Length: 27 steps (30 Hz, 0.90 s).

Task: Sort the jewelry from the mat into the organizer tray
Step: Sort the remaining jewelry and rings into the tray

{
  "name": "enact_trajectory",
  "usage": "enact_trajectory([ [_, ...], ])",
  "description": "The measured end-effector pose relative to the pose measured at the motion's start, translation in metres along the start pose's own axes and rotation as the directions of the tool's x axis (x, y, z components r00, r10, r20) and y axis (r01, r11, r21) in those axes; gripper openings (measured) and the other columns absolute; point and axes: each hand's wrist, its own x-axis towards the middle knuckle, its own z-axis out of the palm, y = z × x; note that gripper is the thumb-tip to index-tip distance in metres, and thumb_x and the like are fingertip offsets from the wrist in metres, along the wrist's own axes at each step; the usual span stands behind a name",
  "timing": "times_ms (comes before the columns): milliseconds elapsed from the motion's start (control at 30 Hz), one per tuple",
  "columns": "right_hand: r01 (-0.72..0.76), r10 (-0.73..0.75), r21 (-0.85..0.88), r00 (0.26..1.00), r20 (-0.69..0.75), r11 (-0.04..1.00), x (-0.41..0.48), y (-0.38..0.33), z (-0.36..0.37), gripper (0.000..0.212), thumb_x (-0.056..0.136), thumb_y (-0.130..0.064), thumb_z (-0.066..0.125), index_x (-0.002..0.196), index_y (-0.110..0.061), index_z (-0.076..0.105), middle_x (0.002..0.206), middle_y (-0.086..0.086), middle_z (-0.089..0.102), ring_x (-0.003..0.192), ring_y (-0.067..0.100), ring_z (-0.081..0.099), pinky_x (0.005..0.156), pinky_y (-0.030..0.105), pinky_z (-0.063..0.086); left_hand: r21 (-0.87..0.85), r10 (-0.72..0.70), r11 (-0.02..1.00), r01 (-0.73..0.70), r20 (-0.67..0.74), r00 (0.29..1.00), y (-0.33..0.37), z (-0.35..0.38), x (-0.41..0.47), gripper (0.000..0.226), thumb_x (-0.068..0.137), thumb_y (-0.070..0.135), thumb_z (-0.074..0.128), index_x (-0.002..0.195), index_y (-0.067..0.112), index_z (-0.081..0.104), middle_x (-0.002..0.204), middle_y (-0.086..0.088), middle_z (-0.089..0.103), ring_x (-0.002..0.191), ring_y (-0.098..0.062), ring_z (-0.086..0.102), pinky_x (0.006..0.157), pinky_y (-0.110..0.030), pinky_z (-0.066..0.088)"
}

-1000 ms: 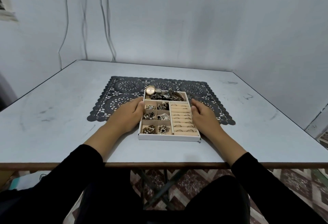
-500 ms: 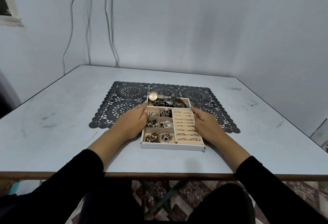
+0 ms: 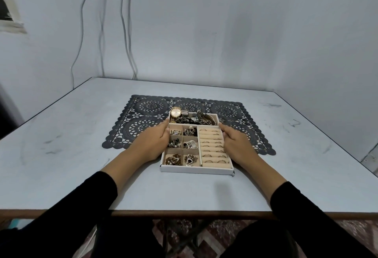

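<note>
Head view: left hand (image 3: 152,145) and right hand (image 3: 237,145) stayed clamped on tray (image 3: 196,169) sides, unchanged from second before. Tray full, straddling mat (image 3: 141,118) edge on bench (image 3: 61,155). Mat bare; sorting looked finished.

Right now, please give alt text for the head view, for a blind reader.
Two hands, left and right, grip the sides of a white tray full of sorted jewelry, on a grey table. A gold watch lies at its far end, over a black lace mat.
</note>
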Motion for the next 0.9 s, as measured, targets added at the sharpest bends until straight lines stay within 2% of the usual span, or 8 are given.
enact_trajectory([
  [67,0.001,-0.001,-0.022,1.000,0.004,1.000,0.008,0.000,0.001,0.044,0.101,-0.014,0.033,0.143,-0.019,0.043,0.141,0.002,0.050,0.126,0.014,0.046,0.093,0.021,0.036,0.003,-0.004,1.000,0.004,0.003,1.000,-0.002,0.000,0.007,0.049,0.107,0.030,0.022,0.155,0.018,0.021,0.145,-0.012,0.050,0.129,-0.028,0.049,0.100,-0.032,0.038],
  [133,-0.009,0.009,-0.031,1.000,0.007,0.999,0.017,0.001,0.003,0.044,0.101,-0.014,0.033,0.143,-0.019,0.042,0.145,0.002,0.047,0.132,0.016,0.041,0.097,0.022,0.034,0.000,-0.010,1.000,0.010,0.002,1.000,-0.004,0.000,0.015,0.049,0.107,0.030,0.022,0.155,0.018,0.022,0.147,-0.012,0.048,0.131,-0.028,0.047,0.102,-0.032,0.037],
  [267,-0.014,0.014,-0.018,1.000,0.018,1.000,0.035,-0.001,0.006,0.045,0.100,-0.014,0.033,0.143,-0.019,0.042,0.144,0.000,0.047,0.131,0.016,0.042,0.101,0.024,0.035,-0.001,-0.018,1.000,0.018,-0.004,1.000,-0.012,0.000,0.033,0.049,0.107,0.029,0.022,0.155,0.019,0.022,0.138,-0.014,0.056,0.124,-0.029,0.052,0.096,-0.033,0.040],
  [433,-0.019,0.020,-0.019,1.000,0.021,1.000,0.056,-0.001,0.008,0.044,0.100,-0.013,0.033,0.142,-0.019,0.044,0.142,0.000,0.049,0.128,0.017,0.045,0.103,0.027,0.037,0.010,-0.034,0.999,0.034,0.008,0.999,-0.019,0.000,0.055,0.050,0.106,0.031,0.021,0.155,0.019,0.022,0.140,-0.015,0.054,0.126,-0.030,0.051,0.099,-0.035,0.039],
  [567,-0.024,0.024,0.003,1.000,0.014,1.000,0.070,-0.002,0.010,0.043,0.100,-0.013,0.034,0.141,-0.017,0.045,0.137,0.001,0.053,0.121,0.016,0.050,0.098,0.026,0.040,-0.001,-0.036,0.999,0.036,0.012,0.999,-0.023,-0.001,0.070,0.050,0.106,0.032,0.021,0.155,0.020,0.022,0.137,-0.015,0.057,0.125,-0.031,0.052,0.100,-0.036,0.040],
  [700,-0.038,0.038,0.004,0.999,0.019,0.999,0.082,0.001,0.010,0.043,0.101,-0.017,0.035,0.142,-0.018,0.044,0.140,0.003,0.052,0.126,0.018,0.048,0.105,0.032,0.039,-0.025,-0.039,0.999,0.039,-0.004,0.999,-0.025,0.000,0.080,0.049,0.106,0.031,0.022,0.155,0.020,0.023,0.132,-0.015,0.060,0.120,-0.030,0.054,0.095,-0.035,0.041],
  [833,-0.019,0.019,0.004,1.000,0.017,1.000,0.085,0.004,0.011,0.042,0.101,-0.017,0.035,0.142,-0.018,0.045,0.139,0.001,0.053,0.126,0.017,0.048,0.102,0.029,0.039,-0.044,-0.026,0.999,0.026,-0.009,1.000,-0.024,0.001,0.080,0.049,0.107,0.029,0.022,0.155,0.020,0.023,0.124,-0.014,0.064,0.111,-0.026,0.057,0.082,-0.031,0.039],
  [900,-0.012,0.012,0.012,1.000,0.012,1.000,0.085,0.006,0.011,0.042,0.101,-0.017,0.035,0.141,-0.018,0.045,0.138,0.000,0.053,0.125,0.017,0.049,0.101,0.027,0.039,-0.049,-0.024,0.999,0.023,-0.012,1.000,-0.023,0.001,0.079,0.049,0.107,0.029,0.022,0.155,0.021,0.023,0.128,-0.013,0.062,0.113,-0.025,0.057,0.083,-0.030,0.039],
])
